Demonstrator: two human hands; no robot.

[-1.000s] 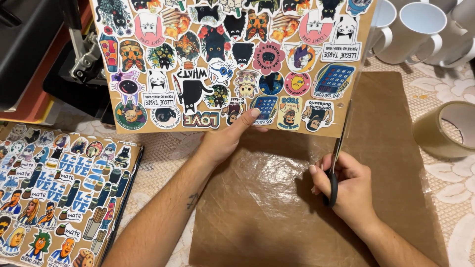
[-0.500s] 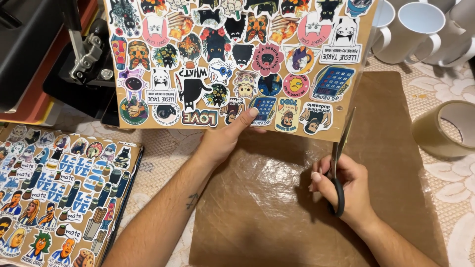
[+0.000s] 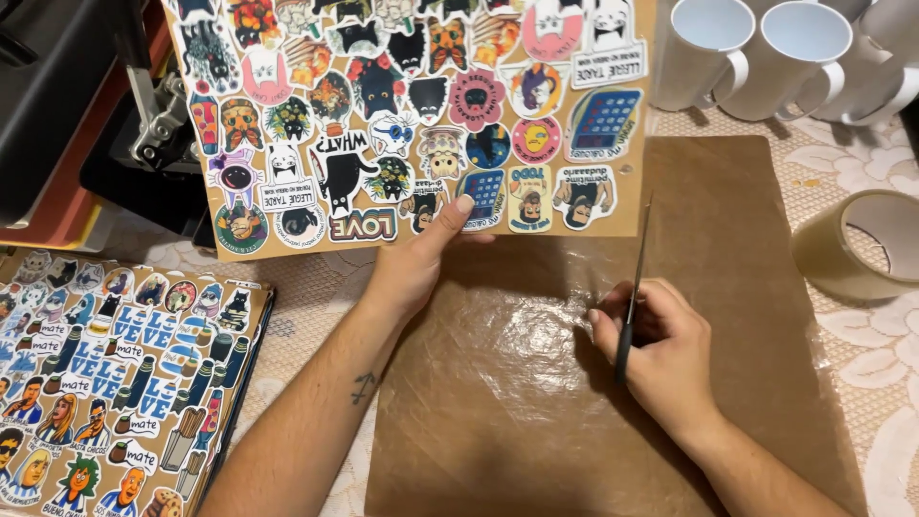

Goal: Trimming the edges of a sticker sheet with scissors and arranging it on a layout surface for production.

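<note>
My left hand holds up a brown sticker sheet covered in several colourful cartoon stickers, pinching its lower edge with the thumb on front. My right hand grips a pair of black-handled scissors, blades pointing up toward the sheet's lower right corner. Both hands hover over a brown sheet of baking paper lying on the table.
A second sticker sheet lies at the lower left. White mugs stand at the top right, a roll of tape at the right edge. A black and red press machine sits at the upper left. A lace tablecloth covers the table.
The sticker sheet in my left hand has shifted slightly right and down. My right hand with the scissors has stayed nearly in place, blades near the sheet's corner.
</note>
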